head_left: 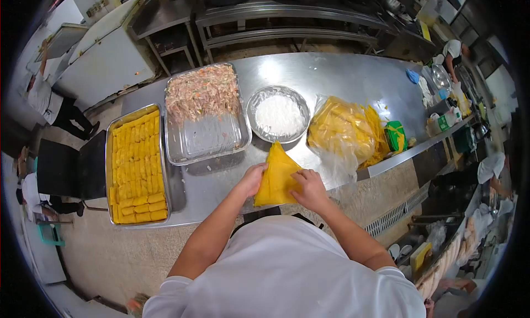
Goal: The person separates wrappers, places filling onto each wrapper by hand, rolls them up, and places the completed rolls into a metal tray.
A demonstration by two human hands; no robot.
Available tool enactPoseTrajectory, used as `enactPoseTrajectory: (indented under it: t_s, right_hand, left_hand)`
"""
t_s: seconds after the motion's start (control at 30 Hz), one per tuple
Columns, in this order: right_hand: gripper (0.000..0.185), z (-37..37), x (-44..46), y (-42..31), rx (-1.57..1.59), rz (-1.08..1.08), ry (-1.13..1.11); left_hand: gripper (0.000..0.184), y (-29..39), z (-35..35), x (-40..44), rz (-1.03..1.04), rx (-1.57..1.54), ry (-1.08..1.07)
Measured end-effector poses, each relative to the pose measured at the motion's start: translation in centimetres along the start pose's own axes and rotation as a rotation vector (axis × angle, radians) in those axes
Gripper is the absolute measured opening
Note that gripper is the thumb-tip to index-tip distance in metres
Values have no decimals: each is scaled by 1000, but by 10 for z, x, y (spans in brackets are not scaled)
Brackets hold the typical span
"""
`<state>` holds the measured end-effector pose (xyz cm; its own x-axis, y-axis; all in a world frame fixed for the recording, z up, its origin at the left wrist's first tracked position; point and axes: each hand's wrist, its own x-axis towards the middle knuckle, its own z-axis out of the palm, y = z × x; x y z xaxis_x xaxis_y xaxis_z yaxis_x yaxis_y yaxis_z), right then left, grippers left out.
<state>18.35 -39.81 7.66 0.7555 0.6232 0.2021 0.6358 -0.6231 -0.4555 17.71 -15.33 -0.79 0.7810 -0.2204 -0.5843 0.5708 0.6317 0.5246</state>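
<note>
Both of my hands are on a yellow spring roll wrapper (277, 177) near the table's front edge, one corner pointing away from me. My left hand (254, 179) grips its left side, fingers partly behind it. On its right side, my right hand (310, 190) has the fingers bent over the sheet. Just beyond is a round metal bowl (279, 114) of white paste. A plastic bag of yellow wrappers (343, 131) lies to the right. To the left stands a metal tray (207, 143) partly filled with shredded meat filling (203, 91); further left, another tray holds rows of yellow rolls (138, 169).
The steel table (381, 77) runs left to right before me. A green packet (395, 136) lies right of the bag. A black chair (72, 164) stands at the left. Other people are at both sides, one by the freezer (105, 53) and others along the right.
</note>
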Motion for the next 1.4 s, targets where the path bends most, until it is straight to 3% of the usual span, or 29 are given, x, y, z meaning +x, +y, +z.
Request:
enactPoseTrajectory:
  t_s: [0.1, 0.2, 0.3, 0.5, 0.6, 0.7, 0.8, 0.9, 1.03, 1.2, 1.3, 1.4]
  right_hand:
    - [39, 21, 2, 11, -106, -100, -62]
    - [39, 37, 4, 25, -152, -69, -158]
    - [29, 35, 5, 16, -120, -77, -24]
    - [21, 38, 6, 16, -134, -63, -69]
    - [22, 33, 13, 15, 199, 276, 52]
    - [14, 14, 29, 27, 781, 683, 111]
    - [12, -16, 39, 31, 938, 802, 66]
    - [13, -21, 39, 38, 859, 785, 62]
    - [15, -20, 35, 43, 702, 744, 58]
    - [13, -24, 41, 47, 684, 718, -213]
    - [10, -37, 39, 47, 691, 608, -448]
    - [9, -52, 40, 50, 716, 510, -643]
  left_hand:
    - [39, 4, 2, -4, -24, -58, -62]
    - [37, 2, 2, -6, 85, 143, -60]
    - [34, 1, -4, -4, 87, 176, -50]
    - [32, 0, -3, -2, 65, 138, 4]
    - [36, -3, -10, 4, 77, 262, -19]
    - [31, -7, -5, 1, 170, 270, -1]
    - [35, -9, -9, 5, 156, 361, -27]
    - [35, -8, -10, 3, 170, 464, -45]
    - [40, 3, 1, -14, 123, 374, -25]
    - [48, 18, 3, -14, 44, 503, 92]
    - [46, 13, 4, -2, 141, 528, 131]
    - [43, 5, 4, 19, 372, 879, 287]
